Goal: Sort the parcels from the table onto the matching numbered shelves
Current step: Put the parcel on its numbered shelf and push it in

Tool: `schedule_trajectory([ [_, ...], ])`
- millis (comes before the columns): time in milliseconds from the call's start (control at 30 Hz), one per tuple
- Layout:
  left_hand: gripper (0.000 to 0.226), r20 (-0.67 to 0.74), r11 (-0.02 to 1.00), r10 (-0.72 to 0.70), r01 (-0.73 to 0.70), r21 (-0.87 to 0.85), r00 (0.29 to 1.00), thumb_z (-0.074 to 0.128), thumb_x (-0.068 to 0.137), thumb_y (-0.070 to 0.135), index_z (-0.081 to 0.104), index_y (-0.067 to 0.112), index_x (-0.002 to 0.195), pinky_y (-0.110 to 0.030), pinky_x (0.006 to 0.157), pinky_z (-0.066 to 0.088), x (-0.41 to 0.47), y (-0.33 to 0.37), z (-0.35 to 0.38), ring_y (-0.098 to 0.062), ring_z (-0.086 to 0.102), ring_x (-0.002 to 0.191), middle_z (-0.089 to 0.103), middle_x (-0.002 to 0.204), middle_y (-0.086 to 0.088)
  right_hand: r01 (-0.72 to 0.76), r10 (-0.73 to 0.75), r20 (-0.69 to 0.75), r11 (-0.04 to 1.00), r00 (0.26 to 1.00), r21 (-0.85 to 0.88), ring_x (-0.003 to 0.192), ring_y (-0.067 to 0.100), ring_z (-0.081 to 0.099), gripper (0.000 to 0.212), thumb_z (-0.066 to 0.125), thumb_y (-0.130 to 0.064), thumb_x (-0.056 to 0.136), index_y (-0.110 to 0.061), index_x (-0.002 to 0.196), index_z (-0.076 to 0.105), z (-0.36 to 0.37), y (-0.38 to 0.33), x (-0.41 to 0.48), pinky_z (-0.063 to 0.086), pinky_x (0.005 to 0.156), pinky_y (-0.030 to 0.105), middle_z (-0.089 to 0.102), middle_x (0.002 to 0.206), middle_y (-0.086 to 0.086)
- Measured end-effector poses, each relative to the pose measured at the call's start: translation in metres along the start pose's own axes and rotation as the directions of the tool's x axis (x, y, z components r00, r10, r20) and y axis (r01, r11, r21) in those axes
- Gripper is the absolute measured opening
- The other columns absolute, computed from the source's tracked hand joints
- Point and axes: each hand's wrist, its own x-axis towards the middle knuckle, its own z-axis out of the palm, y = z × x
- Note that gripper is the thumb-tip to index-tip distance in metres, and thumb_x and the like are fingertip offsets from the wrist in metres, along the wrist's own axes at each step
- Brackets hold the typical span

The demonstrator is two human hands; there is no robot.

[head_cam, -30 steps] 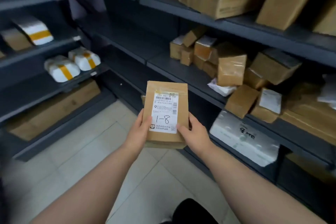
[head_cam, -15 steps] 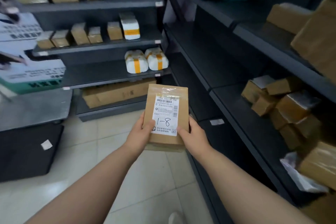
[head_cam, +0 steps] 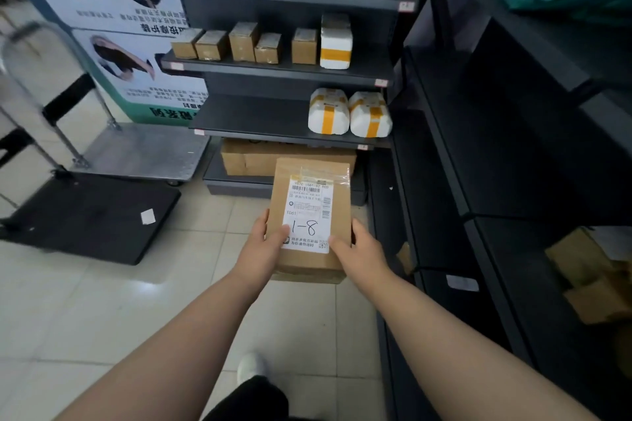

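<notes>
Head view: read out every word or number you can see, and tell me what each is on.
"1-8": handwritten on the white label of the parcel held by the left hand and right hand.
"T061": printed on that label.
Label's fine print, shelf tags, poster: too small or blurred to read.

This is a parcel pick-up storeroom: dark grey metal shelving racks (head_cam: 273,71) meet in a corner, their front edges carrying small white tags (head_cam: 380,82), and on them stand small brown cardboard boxes (head_cam: 242,43) and white wrapped parcels banded with yellow tape (head_cam: 330,111). A silver metal platform trolley (head_cam: 143,154) stands on the pale tiled floor (head_cam: 102,301), and the flat brown cardboard parcel (head_cam: 312,219) being held bears a barcoded white shipping label (head_cam: 306,202) with "1-8" handwritten on it.
</notes>
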Motion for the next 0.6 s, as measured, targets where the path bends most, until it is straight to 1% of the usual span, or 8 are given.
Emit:
schedule_trajectory([
  [100,0.041,-0.023,1.0,-0.017,0.017,-0.006,1.0,0.052,0.097,0.025,0.044,0.03,0.136,-0.036,0.097,0.047,0.024,0.0,-0.011,-0.011,0.061,0.107,0.062,0.124,0.008,0.005,-0.005,0.023,1.0,1.0,-0.01,0.094,-0.001,0.057,0.043,0.055,-0.02,0.092,-0.031,0.133,0.049,0.01,-0.01,0.025,0.046,0.076,0.016,0.06,0.107,-0.017],
  [167,0.048,-0.042,0.999,-0.034,0.033,-0.019,0.999,0.052,0.097,0.027,0.037,0.03,0.143,-0.038,0.099,0.045,0.04,0.001,-0.02,-0.012,0.059,0.11,0.059,0.128,0.008,0.005,-0.004,0.04,1.0,0.999,-0.022,0.098,0.002,0.058,0.044,0.055,-0.02,0.092,-0.032,0.134,0.048,0.019,-0.018,0.044,0.049,0.083,0.022,0.059,0.106,-0.018],
  [233,0.053,-0.06,0.998,-0.038,0.035,-0.047,0.997,0.052,0.097,0.027,0.031,0.028,0.146,-0.034,0.095,0.045,0.057,0.003,-0.031,-0.009,0.058,0.109,0.056,0.13,0.008,0.003,-0.002,0.05,1.0,0.999,-0.027,0.097,0.001,0.058,0.044,0.056,-0.02,0.092,-0.033,0.134,0.048,0.033,-0.028,0.064,0.05,0.084,0.024,0.058,0.103,-0.021],
  [333,0.052,-0.078,0.997,-0.047,0.042,-0.066,0.996,0.051,0.098,0.028,0.031,0.026,0.145,-0.032,0.093,0.044,0.087,0.009,-0.054,-0.01,0.056,0.107,0.054,0.13,0.006,0.021,-0.019,0.046,0.999,0.999,-0.037,0.09,-0.007,0.055,0.044,0.055,-0.02,0.091,-0.039,0.13,0.048,0.059,-0.047,0.098,0.048,0.077,0.017,0.059,0.101,-0.022],
  [400,0.049,-0.079,0.997,-0.046,0.04,-0.067,0.996,0.051,0.098,0.027,0.033,0.024,0.144,-0.032,0.093,0.044,0.113,0.016,-0.073,-0.011,0.056,0.107,0.055,0.129,0.004,0.02,-0.02,0.037,1.0,0.999,-0.018,0.09,-0.007,0.056,0.043,0.054,-0.02,0.091,-0.04,0.129,0.048,0.079,-0.062,0.119,0.05,0.081,0.021,0.061,0.103,-0.022],
  [500,0.044,-0.065,0.998,-0.035,0.032,-0.048,0.997,0.051,0.098,0.024,0.038,0.023,0.14,-0.025,0.083,0.044,0.153,0.029,-0.106,-0.01,0.057,0.104,0.057,0.127,0.003,-0.001,0.0,0.025,1.0,1.0,0.021,0.094,-0.006,0.058,0.043,0.054,-0.019,0.091,-0.038,0.13,0.048,0.111,-0.078,0.15,0.048,0.082,0.02,0.061,0.104,-0.023],
  [567,0.04,-0.025,0.999,-0.028,0.027,-0.041,0.999,0.05,0.098,0.021,0.04,0.023,0.137,-0.019,0.075,0.044,0.179,0.035,-0.128,-0.004,0.058,0.099,0.059,0.124,0.004,-0.014,0.014,0.008,0.999,1.0,0.034,0.097,-0.002,0.058,0.045,0.055,-0.02,0.092,-0.033,0.134,0.047,0.132,-0.087,0.172,0.048,0.083,0.021,0.062,0.111,-0.016],
  [600,0.039,-0.005,0.999,-0.029,0.029,-0.029,1.0,0.05,0.098,0.02,0.041,0.024,0.136,-0.018,0.074,0.044,0.19,0.036,-0.138,-0.001,0.058,0.098,0.06,0.121,0.005,-0.022,0.022,-0.002,0.999,1.0,0.04,0.098,0.0,0.058,0.046,0.055,-0.019,0.092,-0.031,0.136,0.047,0.142,-0.09,0.181,0.048,0.082,0.021,0.062,0.114,-0.013],
])
